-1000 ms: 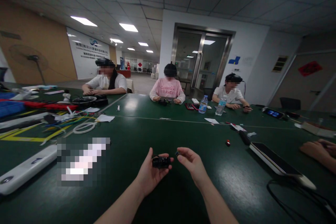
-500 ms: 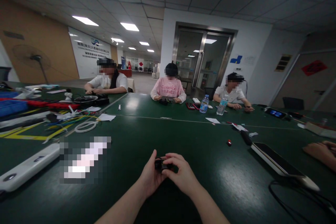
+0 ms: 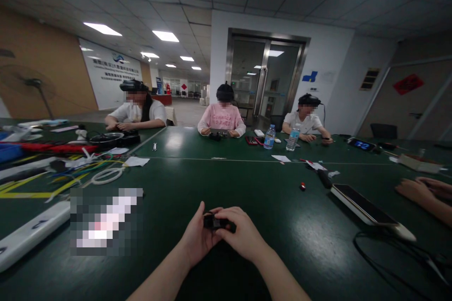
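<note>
A small black object (image 3: 212,222) is held between my two hands, above the near part of the dark green table (image 3: 169,183). My left hand (image 3: 198,240) supports it from the left, thumb raised, fingers behind it. My right hand (image 3: 242,233) pinches its right side between thumb and fingers. The object's exact kind is too small and dark to tell, and the fingers cover part of it.
To the left lie a long white device (image 3: 35,233), a pixelated bright item (image 3: 108,221) and a white cable coil (image 3: 107,176). On the right are a flat black-and-white device (image 3: 365,204) and another person's hands (image 3: 420,190). Bottles (image 3: 269,137) stand farther back.
The whole view has shifted slightly, so the surroundings appear farther left. Both hands still hold the black object, and a little more of it shows between the fingers.
</note>
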Demonstrator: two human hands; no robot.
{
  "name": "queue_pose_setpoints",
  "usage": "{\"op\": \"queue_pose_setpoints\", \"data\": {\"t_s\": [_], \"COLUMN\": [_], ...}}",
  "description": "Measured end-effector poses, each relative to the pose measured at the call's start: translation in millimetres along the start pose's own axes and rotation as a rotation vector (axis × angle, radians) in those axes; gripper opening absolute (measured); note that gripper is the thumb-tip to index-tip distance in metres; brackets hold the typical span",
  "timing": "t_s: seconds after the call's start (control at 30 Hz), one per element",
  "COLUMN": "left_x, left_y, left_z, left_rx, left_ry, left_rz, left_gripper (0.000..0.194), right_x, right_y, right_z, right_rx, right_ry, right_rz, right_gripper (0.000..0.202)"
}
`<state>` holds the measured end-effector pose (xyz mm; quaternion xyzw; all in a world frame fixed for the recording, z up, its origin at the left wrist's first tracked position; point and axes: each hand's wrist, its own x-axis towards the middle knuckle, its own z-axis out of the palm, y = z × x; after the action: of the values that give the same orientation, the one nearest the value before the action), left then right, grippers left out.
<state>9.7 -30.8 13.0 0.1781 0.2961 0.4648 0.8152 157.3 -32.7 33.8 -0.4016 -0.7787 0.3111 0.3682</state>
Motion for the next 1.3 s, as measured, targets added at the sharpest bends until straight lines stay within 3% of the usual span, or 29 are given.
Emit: {"op": "queue_pose_setpoints", "data": {"t_s": [0.37, 0.67, 1.07, 1.3], "left_x": [-10.0, -6.4, -11.1, -11.3], "left_y": [3.9, 1.0, 0.7, 0.1], "left_z": [4.4, 2.0, 0.6, 0.2], "left_rx": [-0.088, -0.118, -0.220, -0.239], "left_ry": [-0.207, -0.239, -0.358, -0.381], "left_rz": [-0.070, -0.029, 0.004, -0.019], "left_gripper": [0.044, 0.048, 0.036, 0.034], "right_x": [1.4, 0.4, 2.3, 1.8], "right_y": [6.7, 2.6, -2.4, 0.7], "right_z": [0.2, -1.9, -3.0, -2.5], "right_rx": [0.090, 0.165, 0.223, 0.222], "right_ry": [0.114, 0.127, 0.178, 0.140], "right_rz": [0.105, 0.085, 0.076, 0.066], "right_gripper": [0.049, 0.051, 0.035, 0.039]}}
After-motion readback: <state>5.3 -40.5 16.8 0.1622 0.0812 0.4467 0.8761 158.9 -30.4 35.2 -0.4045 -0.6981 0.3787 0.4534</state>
